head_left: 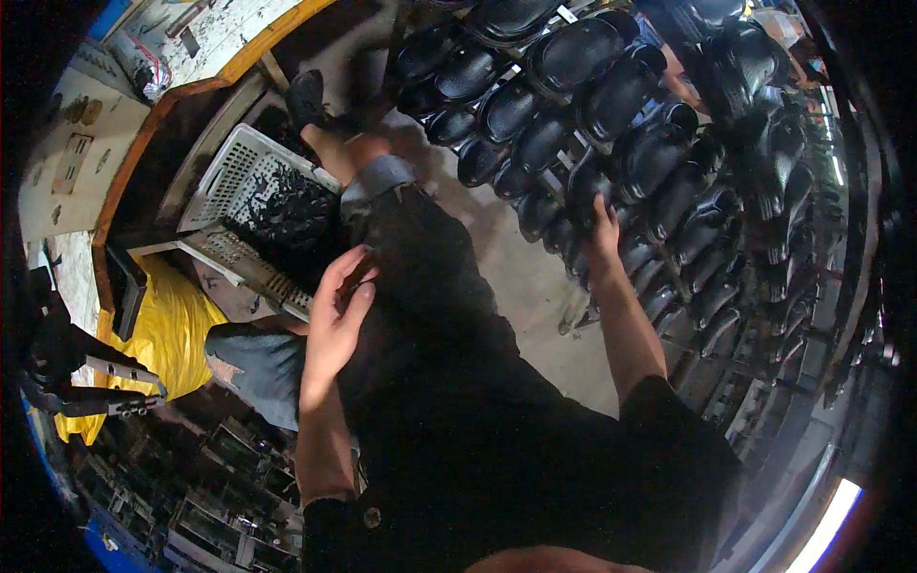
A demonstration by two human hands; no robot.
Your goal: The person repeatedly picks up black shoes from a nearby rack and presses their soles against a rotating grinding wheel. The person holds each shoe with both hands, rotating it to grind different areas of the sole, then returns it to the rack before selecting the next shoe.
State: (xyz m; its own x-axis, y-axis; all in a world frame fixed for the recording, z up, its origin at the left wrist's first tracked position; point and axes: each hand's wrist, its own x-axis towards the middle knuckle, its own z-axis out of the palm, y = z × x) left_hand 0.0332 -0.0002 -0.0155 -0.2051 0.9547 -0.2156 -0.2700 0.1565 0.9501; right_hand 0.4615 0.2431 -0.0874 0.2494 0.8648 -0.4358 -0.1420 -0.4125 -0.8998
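My right hand (604,234) reaches out to a rack of black shoes and has its fingers closed around the end of one black shoe (588,186). This shoe sits among rows of similar glossy, rounded shoes (573,54). My left hand (339,310) is raised above my thigh, fingers loosely bent and thumb apart from them; I see nothing held in it. Just beyond my left hand, a white plastic basket (205,191) holds a heap of small black strip-like pieces (287,205).
A worktable with a wooden edge (158,110) curves along the left. Yellow plastic sheeting (177,320) hangs below it. A dark machine part (105,368) juts in at lower left. The shoe rack fills the right side, and concrete floor (564,353) lies between it and my legs.
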